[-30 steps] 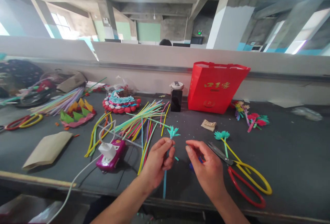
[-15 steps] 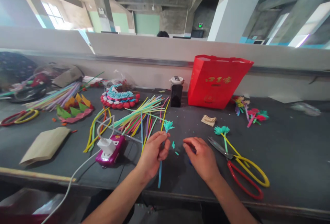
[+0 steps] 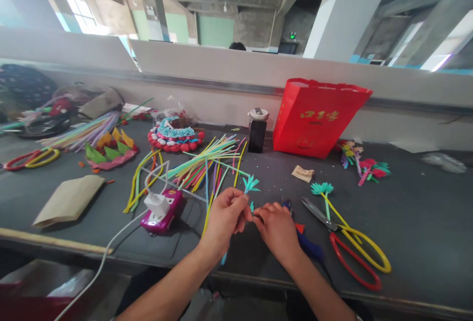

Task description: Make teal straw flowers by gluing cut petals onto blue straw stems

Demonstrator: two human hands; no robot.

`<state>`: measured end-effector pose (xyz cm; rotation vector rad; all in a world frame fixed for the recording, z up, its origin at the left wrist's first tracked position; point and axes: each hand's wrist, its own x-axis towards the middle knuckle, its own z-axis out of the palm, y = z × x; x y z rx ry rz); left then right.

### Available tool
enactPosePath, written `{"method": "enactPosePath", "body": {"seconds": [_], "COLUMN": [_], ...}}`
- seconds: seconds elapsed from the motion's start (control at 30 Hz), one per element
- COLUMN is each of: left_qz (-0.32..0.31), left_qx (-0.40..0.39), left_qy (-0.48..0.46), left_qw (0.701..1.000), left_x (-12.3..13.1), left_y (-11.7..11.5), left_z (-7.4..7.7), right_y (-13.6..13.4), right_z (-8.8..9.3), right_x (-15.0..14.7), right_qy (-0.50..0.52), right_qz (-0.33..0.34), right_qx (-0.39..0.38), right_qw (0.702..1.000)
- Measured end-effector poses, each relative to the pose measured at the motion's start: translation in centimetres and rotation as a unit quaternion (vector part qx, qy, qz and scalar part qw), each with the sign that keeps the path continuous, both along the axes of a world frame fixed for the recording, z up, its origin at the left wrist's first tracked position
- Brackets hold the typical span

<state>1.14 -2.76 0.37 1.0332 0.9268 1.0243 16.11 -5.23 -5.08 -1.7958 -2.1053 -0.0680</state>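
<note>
My left hand (image 3: 226,220) pinches a thin blue straw stem whose top is a teal fringed flower (image 3: 251,183). The stem's lower end shows below the hand. My right hand (image 3: 276,228) has its fingertips pressed together against the stem just beside the left fingers, pinching at it. Both hands hover over the dark table (image 3: 406,212) near its front edge. Under the right hand lie a dark blue piece (image 3: 309,248) and a small red scrap.
Scissors (image 3: 349,242) with red and yellow handles lie to the right, beside another teal flower (image 3: 321,189). A pile of coloured straws (image 3: 207,166), a purple device (image 3: 164,210) with white plug, a red bag (image 3: 320,116), a black bottle (image 3: 256,131) and a brown envelope (image 3: 68,200) lie around.
My right hand moved left from the table to meet my left hand at the stem. The view shifted slightly.
</note>
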Motion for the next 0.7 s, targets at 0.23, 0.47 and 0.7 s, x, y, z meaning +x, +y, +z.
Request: {"method": "enactPosePath", "body": {"seconds": [0.23, 0.47, 0.7], "left_qz": [0.015, 0.023, 0.022], "left_qx": [0.024, 0.052, 0.076], "left_qy": [0.041, 0.08, 0.11], "left_qw": [0.999, 0.995, 0.991], "left_x": [0.0, 0.0, 0.3], "left_y": [0.1, 0.4, 0.3], "left_z": [0.0, -0.5, -0.7], "right_y": [-0.2, -0.6, -1.3], "right_z": [0.1, 1.0, 3.1], "right_x": [-1.1, 0.4, 2.0], "right_qy": [-0.026, 0.18, 0.57], "right_qz": [-0.004, -0.031, -0.045], "right_qx": [-0.002, 0.03, -0.073], "right_qw": [1.0, 0.983, 0.817]}}
